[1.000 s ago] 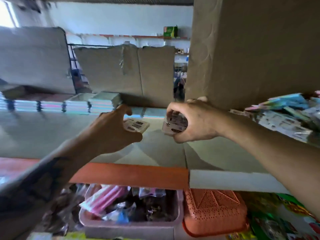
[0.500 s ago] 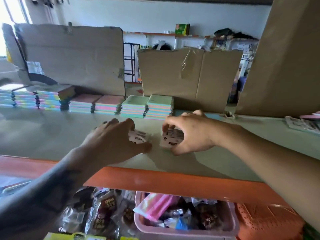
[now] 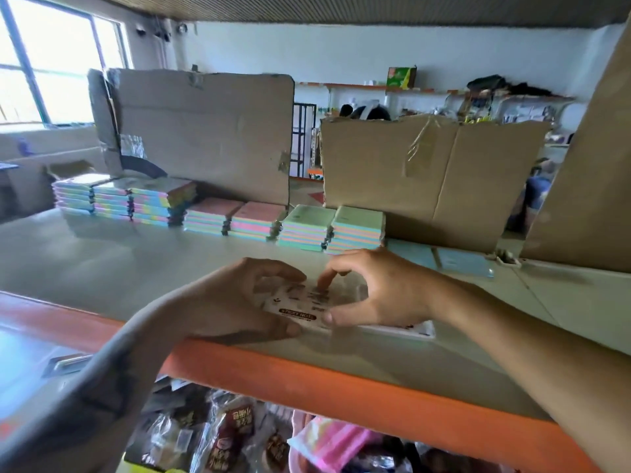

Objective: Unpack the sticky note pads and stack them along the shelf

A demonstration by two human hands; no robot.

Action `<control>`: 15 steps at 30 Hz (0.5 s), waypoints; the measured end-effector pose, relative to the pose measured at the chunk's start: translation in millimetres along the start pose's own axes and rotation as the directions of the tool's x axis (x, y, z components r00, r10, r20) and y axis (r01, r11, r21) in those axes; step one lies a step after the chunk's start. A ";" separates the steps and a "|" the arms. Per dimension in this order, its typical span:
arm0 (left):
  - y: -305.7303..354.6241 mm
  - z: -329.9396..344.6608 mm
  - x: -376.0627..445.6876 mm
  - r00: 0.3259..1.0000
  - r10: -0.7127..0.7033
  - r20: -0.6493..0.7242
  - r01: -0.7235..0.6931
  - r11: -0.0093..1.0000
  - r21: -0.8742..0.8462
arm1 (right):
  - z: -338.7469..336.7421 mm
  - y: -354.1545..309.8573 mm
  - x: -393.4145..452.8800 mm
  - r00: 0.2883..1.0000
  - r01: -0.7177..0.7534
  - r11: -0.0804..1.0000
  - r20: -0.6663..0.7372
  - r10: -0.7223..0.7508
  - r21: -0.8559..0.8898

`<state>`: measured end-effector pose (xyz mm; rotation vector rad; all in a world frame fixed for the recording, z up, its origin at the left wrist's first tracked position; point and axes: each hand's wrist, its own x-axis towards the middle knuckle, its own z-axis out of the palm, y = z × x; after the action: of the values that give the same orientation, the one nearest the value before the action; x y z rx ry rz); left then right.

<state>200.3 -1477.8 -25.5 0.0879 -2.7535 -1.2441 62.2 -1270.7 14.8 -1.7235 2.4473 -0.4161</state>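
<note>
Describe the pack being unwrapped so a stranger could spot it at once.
Start at the shelf with the orange front edge and find where the left hand and right hand meet near that edge. Between them lies a flat wrapped sticky note pack. Unlike the pastel pad stacks lined up against the cardboard behind, it is white with dark printing and a clear wrapper.

A stockroom or shop: orange-edged metal shelf (image 3: 341, 380), pastel sticky-note stacks (image 3: 304, 227), torn brown cardboard cartons (image 3: 205, 131), packaged goods (image 3: 232, 435) below.
</note>
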 end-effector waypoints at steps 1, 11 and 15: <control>-0.4 0.8 1.7 1.000 -0.002 -0.019 0.002 1.000 0.000 | 2.2 2.5 -1.6 1.000 0.010 1.000 0.000 -0.010 0.021; 8.7 0.6 -0.4 0.974 0.125 -0.188 -0.112 0.990 0.080 | 24.0 11.2 -0.8 0.942 0.191 0.978 -0.294 -0.160 0.081; 7.7 1.7 -0.8 0.955 0.148 -0.257 -0.154 0.988 -0.006 | 21.5 9.2 0.7 0.927 0.145 0.978 -0.365 -0.081 0.151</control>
<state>200.9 -1471.4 -20.9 0.0319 -2.4725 -1.1402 59.0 -1271.8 -8.4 -1.8556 2.4481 -1.0109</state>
